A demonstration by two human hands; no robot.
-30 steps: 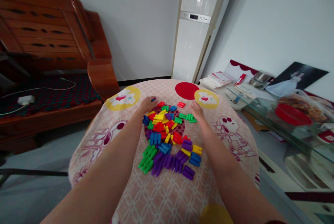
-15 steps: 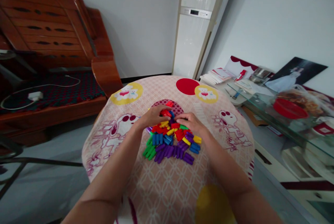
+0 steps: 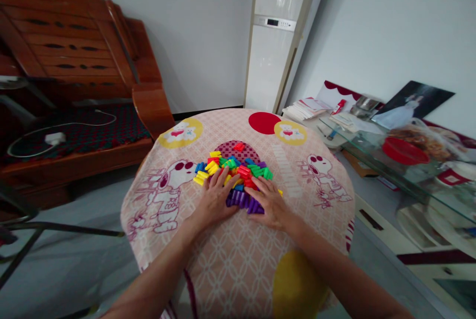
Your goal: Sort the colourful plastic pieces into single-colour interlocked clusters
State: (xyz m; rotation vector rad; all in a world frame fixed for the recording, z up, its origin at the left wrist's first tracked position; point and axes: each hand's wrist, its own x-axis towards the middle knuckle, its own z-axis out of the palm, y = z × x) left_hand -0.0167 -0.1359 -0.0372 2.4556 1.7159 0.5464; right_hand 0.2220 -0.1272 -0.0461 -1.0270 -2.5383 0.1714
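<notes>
A heap of small plastic blocks in red, yellow, green, blue and purple lies on the round cloth-covered table [image 3: 230,264]. My left hand [image 3: 214,199] rests palm down over the heap's near left part, fingers spread. Over the near right part lies my right hand [image 3: 269,205], its fingers also apart and touching the pieces. Purple blocks [image 3: 243,200] show between the two hands. Yellow blocks [image 3: 201,178] sit left of my left fingers, and green blocks [image 3: 260,171] lie beyond my right fingers. One red piece [image 3: 239,147] is apart, farther back. My palms hide some blocks.
A wooden bench [image 3: 74,56] with a white charger [image 3: 55,138] stands at the left. Behind the table is a tall white cabinet unit [image 3: 269,56]. To the right, a glass shelf [image 3: 390,165] bears a red bowl [image 3: 405,151], papers and a photo.
Both hands have drawn back from the far side of the heap to its near side, and their fingers have spread out flat. The blocks are pushed closer together, farther from me.
</notes>
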